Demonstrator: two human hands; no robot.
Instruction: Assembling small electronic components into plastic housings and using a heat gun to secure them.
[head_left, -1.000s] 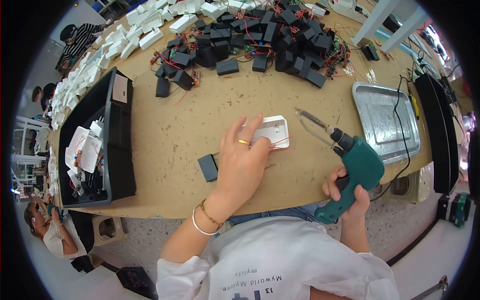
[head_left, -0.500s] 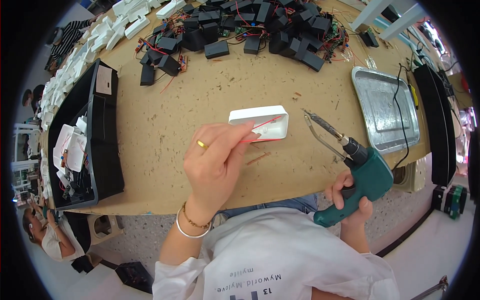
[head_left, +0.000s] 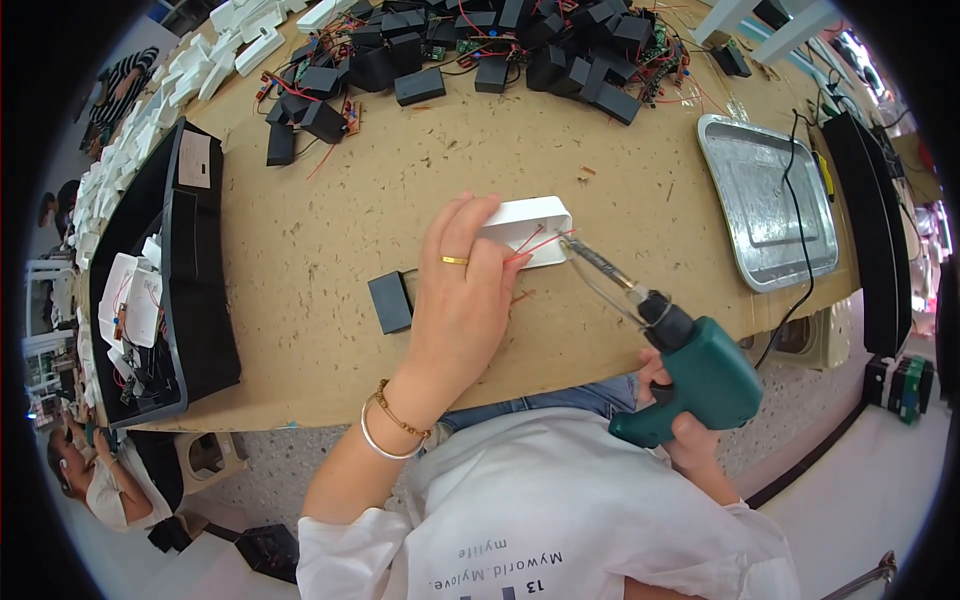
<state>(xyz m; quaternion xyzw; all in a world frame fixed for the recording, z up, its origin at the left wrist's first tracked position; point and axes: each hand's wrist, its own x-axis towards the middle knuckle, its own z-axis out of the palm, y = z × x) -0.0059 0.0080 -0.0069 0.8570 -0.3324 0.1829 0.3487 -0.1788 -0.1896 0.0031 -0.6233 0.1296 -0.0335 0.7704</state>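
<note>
My left hand (head_left: 465, 270), a ring on one finger, closes over the left end of a small open white plastic case (head_left: 540, 212). Thin red wires (head_left: 543, 242) run from its fingertips across the case. Wrapped round the handle of a green soldering gun (head_left: 712, 375) is my right hand (head_left: 692, 440). The gun's hot tip (head_left: 566, 240) points left at the case's right end, by the red wire ends; whether it touches them I cannot tell. A black rectangular box (head_left: 390, 302) with a dark lead lies just left of my left hand, which hides part of the case.
Black boxes with circuit boards and red wires (head_left: 480, 50) heap at the back. White cases (head_left: 150, 130) pile at far left, behind a black bin (head_left: 205, 290) of parts. A metal tray (head_left: 770, 200) sits right, a black cord (head_left: 797, 205) across it. Another person (head_left: 110, 480) sits at left.
My left hand has shifted right and onto the case, turning it slightly. The soldering gun has moved left, its tip now at the case. The black box beside my left hand has come into sight.
</note>
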